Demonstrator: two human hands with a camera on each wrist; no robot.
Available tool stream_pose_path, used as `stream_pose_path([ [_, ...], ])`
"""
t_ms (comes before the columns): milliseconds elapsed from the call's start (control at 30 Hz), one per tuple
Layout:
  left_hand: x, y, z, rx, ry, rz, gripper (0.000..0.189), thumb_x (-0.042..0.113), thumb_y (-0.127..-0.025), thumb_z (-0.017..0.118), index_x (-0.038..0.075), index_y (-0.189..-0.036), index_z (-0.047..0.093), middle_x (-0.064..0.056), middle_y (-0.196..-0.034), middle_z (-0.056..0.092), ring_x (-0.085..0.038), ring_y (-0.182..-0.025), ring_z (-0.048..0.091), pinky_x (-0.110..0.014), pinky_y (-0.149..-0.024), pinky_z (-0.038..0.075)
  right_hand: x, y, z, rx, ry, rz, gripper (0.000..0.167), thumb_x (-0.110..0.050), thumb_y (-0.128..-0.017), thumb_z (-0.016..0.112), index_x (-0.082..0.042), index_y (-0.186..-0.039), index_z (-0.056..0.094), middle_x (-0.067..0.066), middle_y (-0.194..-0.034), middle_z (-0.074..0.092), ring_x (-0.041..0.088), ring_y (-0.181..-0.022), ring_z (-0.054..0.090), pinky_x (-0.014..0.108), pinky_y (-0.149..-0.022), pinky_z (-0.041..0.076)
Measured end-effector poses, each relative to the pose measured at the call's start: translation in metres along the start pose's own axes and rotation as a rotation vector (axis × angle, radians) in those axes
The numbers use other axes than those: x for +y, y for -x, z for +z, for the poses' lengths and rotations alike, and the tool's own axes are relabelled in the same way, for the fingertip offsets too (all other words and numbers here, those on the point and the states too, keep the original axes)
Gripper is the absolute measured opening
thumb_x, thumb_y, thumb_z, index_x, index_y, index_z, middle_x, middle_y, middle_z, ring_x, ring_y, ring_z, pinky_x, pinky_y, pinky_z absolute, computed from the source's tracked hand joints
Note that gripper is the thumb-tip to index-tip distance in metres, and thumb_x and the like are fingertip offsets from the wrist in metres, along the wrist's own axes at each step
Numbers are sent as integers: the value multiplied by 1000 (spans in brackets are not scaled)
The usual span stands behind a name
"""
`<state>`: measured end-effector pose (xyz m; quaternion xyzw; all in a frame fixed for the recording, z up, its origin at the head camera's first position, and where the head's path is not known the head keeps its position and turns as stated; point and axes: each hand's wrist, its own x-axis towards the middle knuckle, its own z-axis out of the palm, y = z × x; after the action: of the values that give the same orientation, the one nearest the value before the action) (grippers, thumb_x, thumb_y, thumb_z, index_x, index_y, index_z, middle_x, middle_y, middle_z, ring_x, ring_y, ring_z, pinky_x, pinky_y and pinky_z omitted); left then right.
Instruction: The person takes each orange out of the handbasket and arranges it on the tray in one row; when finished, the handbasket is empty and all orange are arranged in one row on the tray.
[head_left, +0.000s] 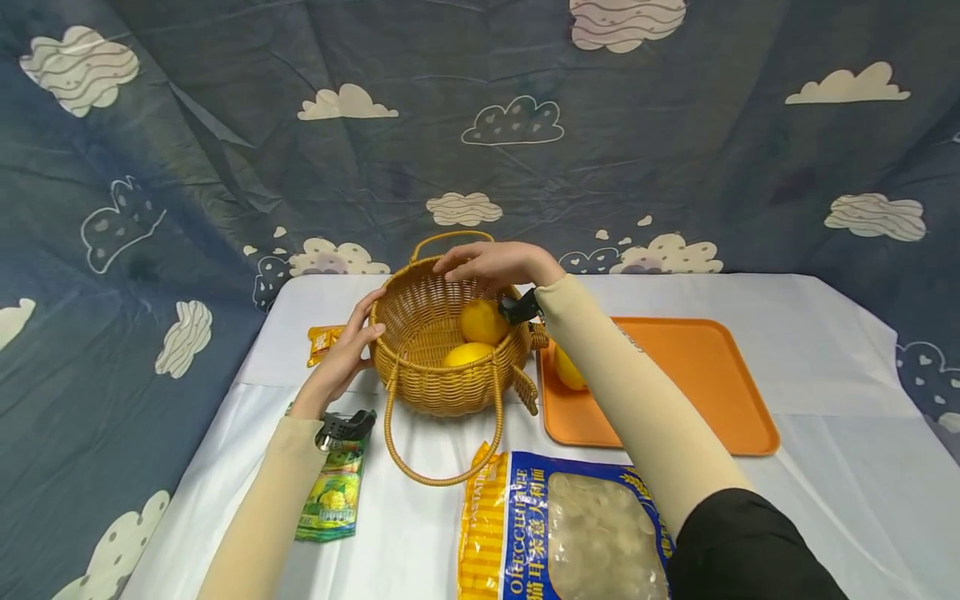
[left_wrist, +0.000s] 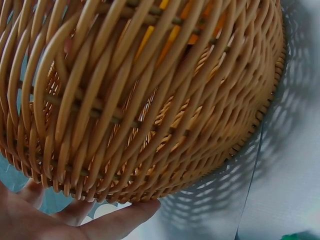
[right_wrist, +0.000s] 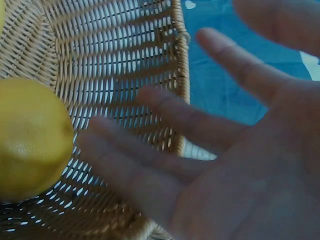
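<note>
A round wicker basket (head_left: 427, 387) with loop handles stands on the table, one handle hanging over its front. Inside it lie two yellow fruits: a round, orange-like fruit (head_left: 482, 322) and a second fruit (head_left: 468, 354) lower down. My left hand (head_left: 347, 354) rests against the basket's left side with fingers fairly straight, fingertips right at the rim; the left wrist view shows fingers (left_wrist: 125, 220) touching the weave. Over the basket's far right rim reaches my right hand (head_left: 501, 263), fingers extended and spread. Nothing lies in its palm (right_wrist: 250, 185) in the right wrist view.
An orange tray (head_left: 697, 375) right of the basket bears another yellow fruit (head_left: 567, 369), partly behind my right forearm. In front lies a blue-and-yellow pasta bag (head_left: 525, 517). A green packet (head_left: 332, 498) and a small orange packet (head_left: 321, 343) lie at left.
</note>
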<state>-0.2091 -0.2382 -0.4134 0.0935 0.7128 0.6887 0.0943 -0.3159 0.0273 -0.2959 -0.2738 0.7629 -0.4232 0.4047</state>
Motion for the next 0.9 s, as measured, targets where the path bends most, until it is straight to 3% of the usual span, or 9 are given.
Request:
stream_pose_path([
  [33,0,0,0,-1,-2,0,58,24,-99,43,34,-152,19,-1,-157,1,-36,-138,19,-70,-96,26,-1,-2,1,-6,16,30,44,-19,-102,43,-9,-145,37,12,-147,33,27,-82,48,42,-77,45],
  [133,0,0,0,4,-3,-2,58,26,-99,44,34,-151,20,0,-157,1,-36,-137,20,-70,-96,26,-2,-6,3,-32,57,111,44,-19,-103,41,-9,-145,36,12,-152,26,28,-110,47,43,-82,44],
  [233,0,0,0,11,-4,-3,58,26,-99,44,35,-151,21,0,-157,0,-36,-137,20,-69,-96,28,-1,-10,5,-61,84,151,43,-20,-103,41,-9,-143,38,12,-153,24,25,-128,37,40,-87,42],
  [267,0,1,0,12,-4,-4,58,26,-99,44,34,-151,21,0,-157,0,-36,-137,20,-69,-95,28,-1,-11,6,-75,77,153,43,-20,-103,41,-8,-144,37,12,-153,22,27,-138,23,43,-94,38],
  [400,0,1,-1,11,-1,-6,58,26,-99,43,35,-151,20,0,-157,-1,-37,-137,21,-68,-95,30,4,-18,7,-129,19,125,44,-18,-102,42,-8,-145,37,13,-153,23,32,-138,22,48,-104,31],
  [533,-2,-1,-2,7,1,-8,58,25,-99,42,36,-151,20,0,-157,-2,-38,-137,20,-68,-94,31,10,-27,9,-163,13,108,47,-16,-101,45,-7,-146,37,15,-151,27,34,-136,26,49,-104,30],
  [767,-4,-3,0,14,-2,-5,59,27,-98,44,34,-151,20,0,-157,3,-37,-137,20,-69,-96,28,10,-29,8,-133,96,188,41,-10,-98,50,-7,-139,48,13,-149,34,27,-139,24,43,-106,30],
  [900,-4,-4,0,26,-11,-8,60,26,-98,44,33,-152,19,-1,-157,3,-36,-137,19,-70,-96,26,10,-30,7,-171,103,218,41,-7,-98,49,-4,-139,47,13,-150,32,27,-139,23,41,-105,33],
])
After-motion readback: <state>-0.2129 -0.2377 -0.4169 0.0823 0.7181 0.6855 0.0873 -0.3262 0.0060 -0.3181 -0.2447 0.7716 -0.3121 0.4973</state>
